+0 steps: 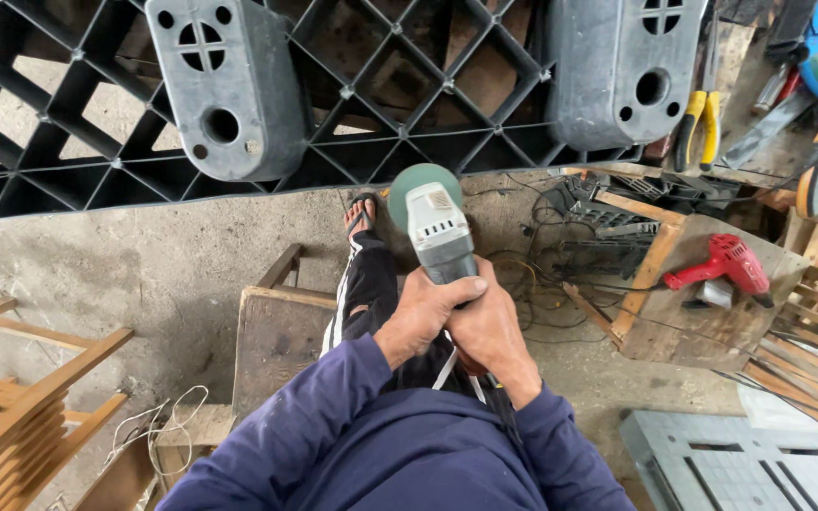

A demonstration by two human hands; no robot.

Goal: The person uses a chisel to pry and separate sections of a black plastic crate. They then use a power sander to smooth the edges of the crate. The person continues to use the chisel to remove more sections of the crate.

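Head view of a seated person holding an angle grinder (437, 232) in front of the body. The grinder had a pale grey head with a small label patch, a darker grey barrel, and a round green disc mounted at its far end, the disc face turned toward the camera; a cable ran from its rear end back between the forearms. The left hand (425, 317) was wrapped around the barrel from the left, thumb laid across the top, fingers closed tight on the tool. The right hand (489, 331) was folded over the rear of the barrel just behind and touching the left, likewise clamped on the grinder; how its fingers lay underneath could not be seen. Both sleeves were dark blue. Directly below the hands lay the person's leg in black trousers with white stripes, ending in a sandalled foot (360, 216) just left of the disc. Beyond the disc stood a black plastic pallet (381, 85), turned to show its lattice underside and two grey block feet. Left of the hands sat a worn wooden stool (276, 336), and farther left a slatted wooden frame (21, 416). Right of the hands, a rough wooden box (702, 317) carried a red power drill (723, 265) on its top, with tangled cables (542, 274) between box and grip. Yellow-handled pliers (698, 123) lay well beyond the right hand.
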